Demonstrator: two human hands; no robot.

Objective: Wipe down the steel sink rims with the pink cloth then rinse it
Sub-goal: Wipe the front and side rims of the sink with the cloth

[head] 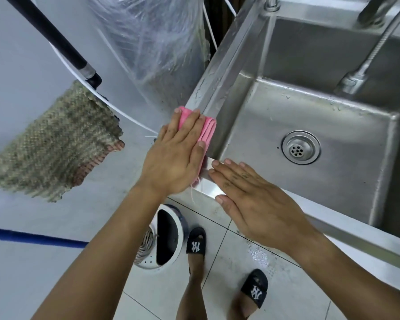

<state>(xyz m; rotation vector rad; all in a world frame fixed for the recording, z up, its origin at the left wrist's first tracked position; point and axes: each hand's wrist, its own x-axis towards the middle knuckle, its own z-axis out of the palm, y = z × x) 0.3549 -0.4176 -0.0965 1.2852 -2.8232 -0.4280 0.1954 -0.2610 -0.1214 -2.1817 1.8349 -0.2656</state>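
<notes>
Pink cloth [204, 129] under left hand [173, 162] on sink rim [219, 82].

The left hand [171, 162] is pressing the folded pink cloth [207, 128] flat against the near-left corner of the steel sink rim [219, 88]. The right hand [256, 204] is lying flat, fingers spread, on the front rim beside it.

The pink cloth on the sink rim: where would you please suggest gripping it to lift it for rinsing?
Probably the folded edge of the pink cloth that overhangs the basin side of the steel sink rim, pinched from the basin side. The left hand lies flat over the rest, and the layered folds are exposed there; the right hand rests flat nearby.
</notes>
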